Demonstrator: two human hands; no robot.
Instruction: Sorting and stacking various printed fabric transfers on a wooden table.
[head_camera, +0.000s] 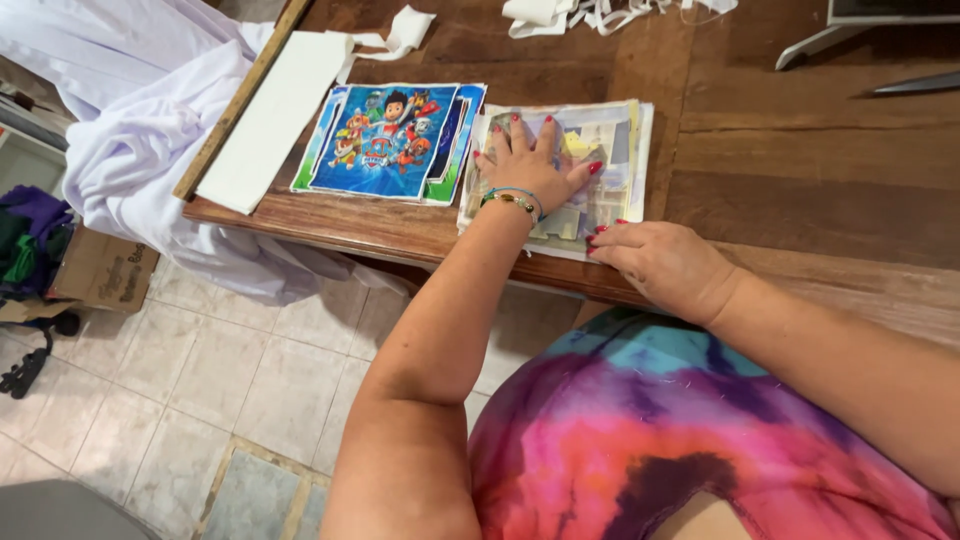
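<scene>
While my left hand (535, 160) lies flat with fingers spread on the stack of printed sheets (610, 140), my right hand (665, 265) rests at the stack's lower right corner, its fingertips (600, 235) touching the near edge, fingers loosely together and pinching nothing that I can make out. The stack sits at the centre of the frame, on the near edge of the wooden table (800, 170). Just to its left, close beside it, lies a second stack topped by a bright blue cartoon print (385, 140). Further left, a long white strip (270, 120) lies against a wooden ruler (240, 100) at the table's edge. White fabric (130, 150) spills over the table's corner in the upper left of the frame. Along the top edge, white cloth scraps (560, 12) lie bunched. At the left edge, down on the tiled floor (200, 370), stands a cardboard box (105, 270), with purple and green cloth (25, 235) piled just beside it; what the box holds I cannot tell.
</scene>
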